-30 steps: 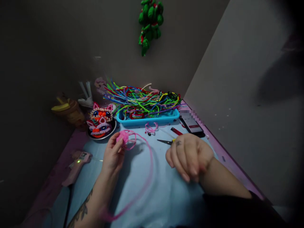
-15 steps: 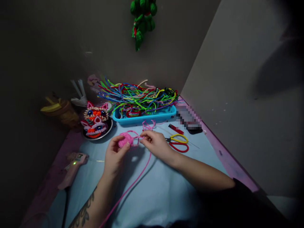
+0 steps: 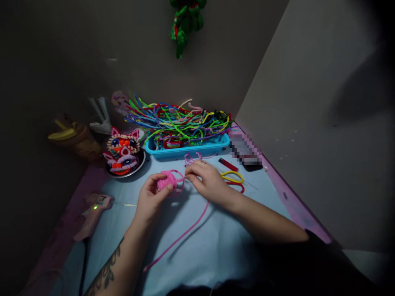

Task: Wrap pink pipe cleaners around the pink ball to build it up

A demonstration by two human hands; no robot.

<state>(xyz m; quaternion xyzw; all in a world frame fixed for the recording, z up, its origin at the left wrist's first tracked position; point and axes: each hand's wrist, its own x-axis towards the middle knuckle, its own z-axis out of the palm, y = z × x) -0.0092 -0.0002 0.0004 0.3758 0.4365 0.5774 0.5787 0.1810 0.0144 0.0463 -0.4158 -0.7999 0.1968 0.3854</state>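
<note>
Since 1 second ago, right hand [image 3: 206, 181] came off the yellow-and-red-handled scissors [image 3: 233, 177] and now pinches the long fuzzy pink pipe cleaner [image 3: 197, 215], just in front of the blue plastic tray [image 3: 188, 152]; left hand [image 3: 151, 197] pinches its coiled pink ball [image 3: 166, 181].

The left hand [image 3: 150, 196] is held up with the palm turned inward, thumb and fingertips curled together in a tight pinch. Its tattooed forearm runs in from the lower left. The right hand [image 3: 206, 181] sits just beside it, knuckles up and wrist low. Its thumb and forefinger are pinched shut, pointing toward the left fingertips, and its bare forearm stretches back to the lower right.
</note>
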